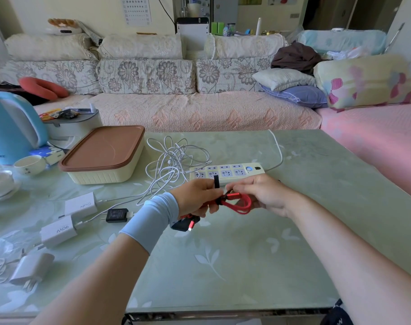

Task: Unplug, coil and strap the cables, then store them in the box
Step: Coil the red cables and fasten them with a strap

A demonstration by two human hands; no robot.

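Note:
A coiled red cable (243, 202) hangs between both hands above the table's middle. My left hand (196, 198) grips one end of the coil and pinches a black strap (216, 181) that sticks up past its fingers. My right hand (263, 195) holds the coil's other side. A red plug end (190, 225) dangles below my left hand. Behind the hands lies a white power strip (227, 172) with its sockets bare. A loose tangle of white cables (174, 165) lies left of it. The cream box with a brown lid (103, 156) stands closed at the left.
Several white chargers (59, 229) and a black one (116, 215) lie at the table's left. A blue kettle (10, 127), a cup (28, 164) and a grey container (75, 127) stand at the far left. A sofa runs behind the green glass table (246, 266).

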